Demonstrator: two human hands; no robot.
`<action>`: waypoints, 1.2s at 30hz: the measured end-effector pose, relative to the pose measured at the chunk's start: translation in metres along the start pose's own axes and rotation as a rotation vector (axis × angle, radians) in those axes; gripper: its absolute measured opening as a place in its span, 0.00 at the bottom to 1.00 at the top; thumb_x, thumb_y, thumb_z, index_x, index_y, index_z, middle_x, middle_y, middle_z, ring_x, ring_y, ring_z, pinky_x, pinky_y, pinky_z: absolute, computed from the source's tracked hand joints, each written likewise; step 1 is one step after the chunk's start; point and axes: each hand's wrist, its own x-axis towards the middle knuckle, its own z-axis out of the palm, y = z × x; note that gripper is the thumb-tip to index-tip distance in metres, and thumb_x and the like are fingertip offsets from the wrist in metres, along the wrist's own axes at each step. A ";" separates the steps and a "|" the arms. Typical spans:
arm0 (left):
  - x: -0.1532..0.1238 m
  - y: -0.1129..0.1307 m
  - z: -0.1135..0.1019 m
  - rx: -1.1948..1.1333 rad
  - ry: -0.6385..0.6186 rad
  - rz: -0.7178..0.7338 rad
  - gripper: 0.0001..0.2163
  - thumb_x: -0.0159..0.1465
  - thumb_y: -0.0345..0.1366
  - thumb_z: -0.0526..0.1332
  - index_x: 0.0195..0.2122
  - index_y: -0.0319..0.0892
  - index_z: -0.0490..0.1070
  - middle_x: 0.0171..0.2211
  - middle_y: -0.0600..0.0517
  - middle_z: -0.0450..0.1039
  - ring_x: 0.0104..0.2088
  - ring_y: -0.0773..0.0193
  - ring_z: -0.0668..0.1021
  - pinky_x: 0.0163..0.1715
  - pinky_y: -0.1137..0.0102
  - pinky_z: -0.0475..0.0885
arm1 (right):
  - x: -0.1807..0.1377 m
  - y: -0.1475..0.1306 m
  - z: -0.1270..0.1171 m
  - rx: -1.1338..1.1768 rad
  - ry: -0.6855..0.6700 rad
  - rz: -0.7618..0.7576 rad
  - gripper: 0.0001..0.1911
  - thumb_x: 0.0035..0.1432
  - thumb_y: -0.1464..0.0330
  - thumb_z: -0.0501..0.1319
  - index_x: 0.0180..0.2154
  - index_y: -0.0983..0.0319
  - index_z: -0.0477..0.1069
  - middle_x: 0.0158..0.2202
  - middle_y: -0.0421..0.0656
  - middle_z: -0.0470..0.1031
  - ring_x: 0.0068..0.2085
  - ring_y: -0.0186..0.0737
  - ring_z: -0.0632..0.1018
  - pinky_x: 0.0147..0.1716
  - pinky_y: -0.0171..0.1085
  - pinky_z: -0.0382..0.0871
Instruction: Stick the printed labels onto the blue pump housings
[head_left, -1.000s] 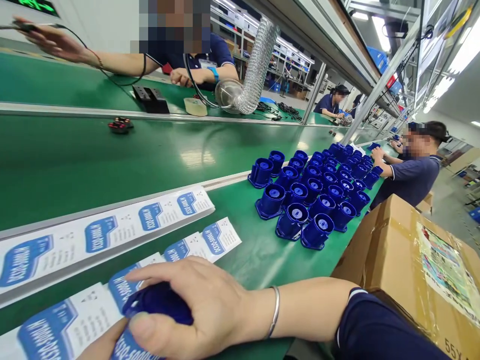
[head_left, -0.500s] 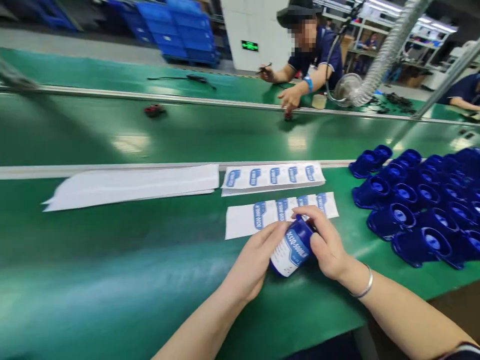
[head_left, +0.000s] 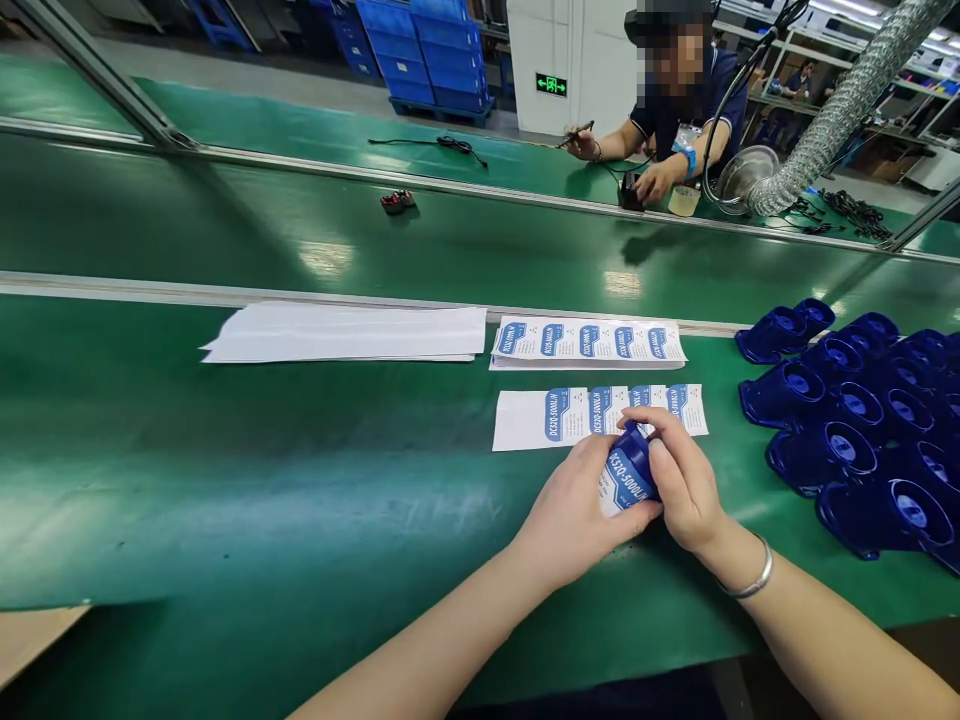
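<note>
Both my hands grip one blue plastic part (head_left: 631, 468) with a white-and-blue label on its side, just above the green bench (head_left: 300, 480). My left hand (head_left: 574, 515) wraps it from the left, thumb pressing the label. My right hand (head_left: 682, 480), with a metal bracelet at the wrist, closes on it from the right. Right behind the part lies a strip of labels (head_left: 592, 415), its left end blank. A second stack of label strips (head_left: 589, 343) lies further back.
Several blue plastic parts (head_left: 855, 400) stand in a cluster at the right. A pile of blank backing sheets (head_left: 345, 333) lies left of the labels. Beyond a metal rail runs the green conveyor (head_left: 450, 250) carrying a small dark-red item (head_left: 396, 201). A person across works beside a flexible duct (head_left: 840, 100).
My view has swung left, from the cluster of blue parts to the labels. The part has gone from under my right palm into both hands, with a label now on its side.
</note>
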 end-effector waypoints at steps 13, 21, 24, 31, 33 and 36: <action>0.009 -0.007 -0.011 -1.042 -0.089 -0.411 0.17 0.58 0.45 0.72 0.42 0.38 0.77 0.39 0.46 0.78 0.42 0.58 0.77 0.45 0.66 0.71 | 0.001 0.004 -0.003 0.028 -0.072 -0.193 0.22 0.71 0.53 0.49 0.60 0.56 0.64 0.54 0.49 0.70 0.56 0.53 0.71 0.57 0.54 0.65; 0.003 -0.007 0.001 -0.785 -0.010 -0.163 0.15 0.66 0.48 0.64 0.43 0.41 0.74 0.41 0.49 0.75 0.45 0.59 0.75 0.49 0.66 0.70 | 0.000 -0.001 0.000 0.008 -0.061 -0.179 0.18 0.72 0.61 0.49 0.59 0.54 0.64 0.54 0.47 0.70 0.55 0.50 0.71 0.57 0.51 0.64; -0.001 -0.007 0.005 -0.561 0.057 -0.043 0.15 0.67 0.47 0.61 0.46 0.41 0.72 0.45 0.47 0.74 0.47 0.56 0.75 0.50 0.62 0.69 | -0.002 -0.002 0.001 0.031 -0.041 -0.136 0.17 0.73 0.62 0.48 0.59 0.54 0.65 0.54 0.46 0.70 0.56 0.48 0.71 0.58 0.48 0.64; -0.004 -0.008 0.003 -0.120 0.105 0.161 0.14 0.66 0.43 0.61 0.49 0.41 0.69 0.47 0.45 0.72 0.50 0.54 0.73 0.53 0.59 0.68 | -0.006 -0.001 0.002 0.026 -0.011 -0.087 0.17 0.74 0.64 0.48 0.59 0.53 0.64 0.55 0.44 0.70 0.56 0.45 0.71 0.57 0.43 0.64; -0.003 -0.009 0.002 -0.065 0.098 0.211 0.14 0.67 0.43 0.60 0.49 0.41 0.69 0.47 0.45 0.71 0.49 0.54 0.73 0.52 0.59 0.69 | -0.006 -0.003 0.001 0.011 -0.015 -0.077 0.17 0.74 0.64 0.48 0.60 0.52 0.64 0.55 0.43 0.70 0.57 0.45 0.71 0.57 0.43 0.64; -0.003 -0.009 0.002 -0.005 0.082 0.262 0.15 0.68 0.44 0.58 0.51 0.41 0.67 0.47 0.44 0.71 0.49 0.53 0.73 0.52 0.58 0.69 | -0.006 -0.006 -0.001 -0.014 -0.024 -0.058 0.17 0.74 0.64 0.48 0.59 0.52 0.64 0.55 0.43 0.70 0.56 0.45 0.71 0.57 0.44 0.64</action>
